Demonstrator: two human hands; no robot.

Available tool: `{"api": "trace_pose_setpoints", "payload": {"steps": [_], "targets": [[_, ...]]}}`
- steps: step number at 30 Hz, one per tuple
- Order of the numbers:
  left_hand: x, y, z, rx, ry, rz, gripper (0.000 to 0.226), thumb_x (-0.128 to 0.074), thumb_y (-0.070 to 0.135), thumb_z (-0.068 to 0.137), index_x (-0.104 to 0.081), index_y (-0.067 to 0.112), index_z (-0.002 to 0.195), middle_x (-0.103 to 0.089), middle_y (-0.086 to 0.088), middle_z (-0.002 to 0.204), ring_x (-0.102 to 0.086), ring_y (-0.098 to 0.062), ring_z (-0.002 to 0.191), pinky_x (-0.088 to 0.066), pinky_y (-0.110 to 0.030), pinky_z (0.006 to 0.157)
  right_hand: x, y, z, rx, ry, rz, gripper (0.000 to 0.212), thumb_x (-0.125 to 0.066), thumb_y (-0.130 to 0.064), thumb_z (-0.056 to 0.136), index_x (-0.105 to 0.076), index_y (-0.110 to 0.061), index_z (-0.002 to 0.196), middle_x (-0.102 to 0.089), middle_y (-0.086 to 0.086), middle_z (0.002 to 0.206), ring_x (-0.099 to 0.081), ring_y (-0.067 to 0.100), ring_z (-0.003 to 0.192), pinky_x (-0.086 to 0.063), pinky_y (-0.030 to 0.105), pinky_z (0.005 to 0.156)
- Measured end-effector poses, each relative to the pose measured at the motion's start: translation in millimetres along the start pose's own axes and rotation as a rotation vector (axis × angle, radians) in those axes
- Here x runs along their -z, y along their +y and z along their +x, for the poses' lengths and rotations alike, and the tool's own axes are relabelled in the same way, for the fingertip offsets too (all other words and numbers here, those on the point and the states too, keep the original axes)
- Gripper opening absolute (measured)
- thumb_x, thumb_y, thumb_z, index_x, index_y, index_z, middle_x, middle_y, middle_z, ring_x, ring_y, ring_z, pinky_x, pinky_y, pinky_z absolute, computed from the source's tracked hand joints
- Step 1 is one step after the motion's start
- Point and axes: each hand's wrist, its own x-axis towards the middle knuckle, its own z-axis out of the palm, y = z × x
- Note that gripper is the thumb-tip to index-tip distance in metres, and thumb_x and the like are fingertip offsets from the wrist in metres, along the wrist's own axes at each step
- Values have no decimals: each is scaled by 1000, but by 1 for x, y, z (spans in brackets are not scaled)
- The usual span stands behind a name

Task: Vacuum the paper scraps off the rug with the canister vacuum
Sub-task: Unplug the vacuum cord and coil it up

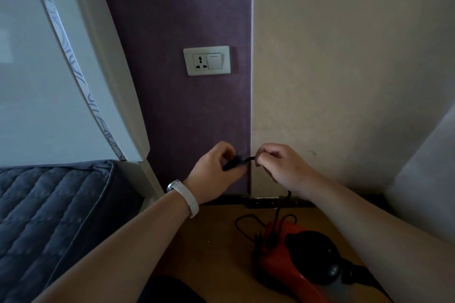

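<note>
Holding: left hand [213, 170] clenched the plug [232, 163]; right hand [280, 167] pinched its cord [250, 158] just beside. Pins wanted squaring to the wall socket [200, 62] above, then a straight push.

One head cam running, wide-angle, pointing forward and down. Facing a wall corner head-on: purple wall [172, 32] filling the centre, socket [206, 60] sitting near mid-frame, beige wall [344, 56] taking the right. Working close: forearms [135, 241] coming in from the bottom edge, left hand [214, 170] and right hand [280, 165] gripping the cord [249, 159] just below centre. Bed [49, 216] cutting in lower left, headboard [37, 81] leaning in above it, floor [216, 241] and vacuum [275, 265] showing along the bottom. Edges bowing from the lens.
</note>
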Motion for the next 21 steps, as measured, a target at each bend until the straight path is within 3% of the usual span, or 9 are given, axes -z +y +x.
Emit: {"api": "trace_pose_setpoints", "payload": {"steps": [3, 6, 8, 11, 14, 16, 19, 21], "targets": [[-6, 3, 0, -94, -93, 101, 26, -68, 28, 89, -61, 30, 114, -56, 10, 106, -55, -3, 91, -43, -9, 73, -5, 1, 0, 50, 7, -42, 22, -55, -11, 95, -59, 2, 78, -39, -10, 47, -35, 6, 46, -28, 19, 46], [-8, 4, 2, -73, -28, 78, 11, -68, 24, 89, -63, 18, 97, -55, 5, 97, -54, -5, 80, -43, -13, 65, -8, 2, -2, 99, -8, -76, 23, -58, -14, 94, -60, -1, 76, -43, -3, 54, -38, 9, 51, -30, 21, 49], [-8, 2, 2, -59, -47, 93, 11, -67, 23, 89, -60, 16, 91, -56, 2, 90, -54, -7, 73, -46, -21, 64, -11, 3, -5, 123, -35, -115, 23, -59, -19, 95, -61, -5, 78, -47, 0, 58, -40, 10, 52, -33, 23, 51], [-3, 2, 0, -5, -104, 80, 18, -61, 25, 93, -61, 11, 82, -60, -4, 74, -54, -12, 62, -47, -37, 61, -11, 7, -7, 113, -9, -139, 28, -59, -27, 97, -60, -10, 75, -47, -7, 54, -41, 5, 47, -33, 18, 47], [8, 4, 0, 113, 17, -30, 26, -58, 26, 95, -60, 10, 75, -64, -9, 65, -56, -11, 53, -49, -33, 53, -7, 16, -10, 14, 16, -69, 35, -57, -29, 99, -54, -15, 67, -47, -15, 45, -44, 0, 42, -31, 14, 45], [16, 3, 1, 209, 158, -93, 25, -58, 24, 95, -58, 10, 73, -62, -4, 59, -55, -5, 47, -45, -21, 47, -6, 28, -10, -52, 30, -42, 37, -57, -30, 98, -54, -11, 67, -43, -12, 47, -42, 2, 45, -32, 23, 53], [25, 0, 8, 341, 345, -360, 15, -56, 21, 92, -57, 12, 79, -59, -4, 58, -57, -17, 59, -49, -27, 59, -8, 50, -11, -158, 38, -32, 37, -53, -32, 98, -52, -15, 66, -42, 2, 58, -40, 11, 49, -34, 32, 64], [26, -1, 10, 357, 396, -436, 12, -56, 20, 91, -55, 13, 81, -57, -4, 59, -55, -21, 63, -49, -33, 63, -12, 61, -14, -215, 45, -19, 36, -49, -35, 99, -51, -17, 67, -39, 2, 60, -43, 15, 53, -40, 37, 70]]}}
